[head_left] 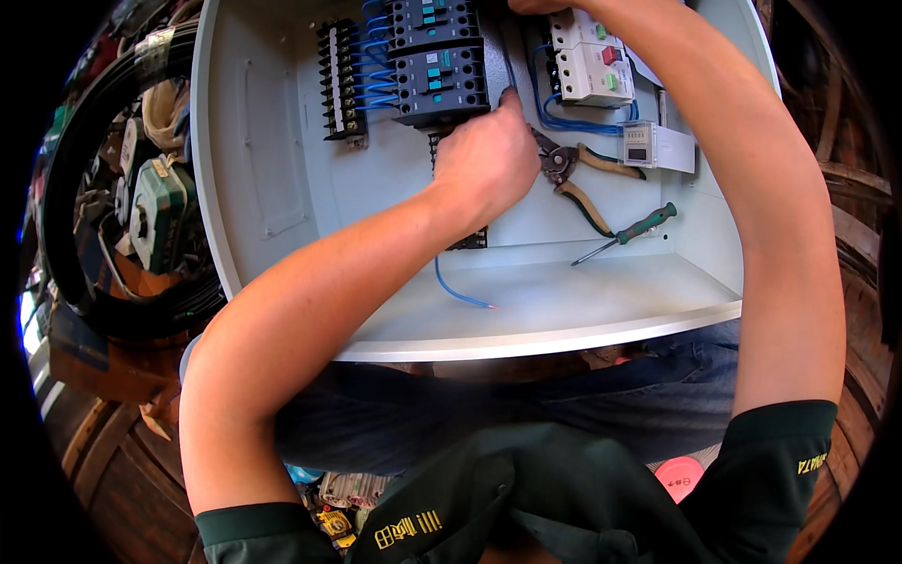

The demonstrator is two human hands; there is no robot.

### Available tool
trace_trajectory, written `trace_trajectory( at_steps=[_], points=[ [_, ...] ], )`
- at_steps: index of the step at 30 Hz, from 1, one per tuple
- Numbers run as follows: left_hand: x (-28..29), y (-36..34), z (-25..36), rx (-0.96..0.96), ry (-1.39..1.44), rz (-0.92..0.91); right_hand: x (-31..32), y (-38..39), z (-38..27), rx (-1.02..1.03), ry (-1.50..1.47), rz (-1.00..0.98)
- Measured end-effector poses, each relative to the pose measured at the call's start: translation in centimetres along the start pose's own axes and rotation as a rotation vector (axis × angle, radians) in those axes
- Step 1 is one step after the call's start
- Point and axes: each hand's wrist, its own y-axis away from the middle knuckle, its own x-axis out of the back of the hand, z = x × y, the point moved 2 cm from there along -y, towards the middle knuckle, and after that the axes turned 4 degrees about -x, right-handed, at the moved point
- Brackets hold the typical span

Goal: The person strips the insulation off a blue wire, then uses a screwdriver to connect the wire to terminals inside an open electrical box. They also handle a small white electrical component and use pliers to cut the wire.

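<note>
My left hand [490,155] is closed, its fingertips pinching a blue wire [509,66] inside a light grey metal enclosure [554,324]. At the upper edge, only part of my right hand [540,5] shows; its fingers are cut off. Left of my hands are two black contactors [438,85], one above the other, joined by blue wires to a black terminal strip [340,85]. White motor breakers [590,70] with red and green buttons sit beneath my right forearm. Another blue wire [460,296], its end stripped to copper, curves out below my left wrist.
Right of my left hand lie pliers [564,169] with tan grips. A green-handled screwdriver [644,224] rests near the enclosure's lower right. A small clear-fronted device [648,146] stands below the breakers. Outside, on the left, are a black cable coil [70,188] and a green case [160,211].
</note>
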Motion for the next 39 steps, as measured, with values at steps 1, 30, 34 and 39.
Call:
trace_trajectory(
  at_steps=[1, 30, 34, 39],
  points=[
    [0.2, 0.0, 0.0, -0.003, -0.008, -0.027, 0.1, 0.3, -0.1, -0.007, 0.022, -0.01],
    [1.8, 0.9, 1.5, -0.079, 0.051, -0.093, 0.2, 0.0, -3.6, -0.448, 0.153, -0.095],
    [1.9, 0.9, 1.3, -0.097, 0.011, -0.111, -0.5, -0.9, -3.1, -0.549, 0.044, -0.012],
    [2.0, 0.8, 1.2, -0.12, -0.022, -0.121, -1.4, -0.5, -2.9, -0.481, 0.029, 0.095]
  ],
)
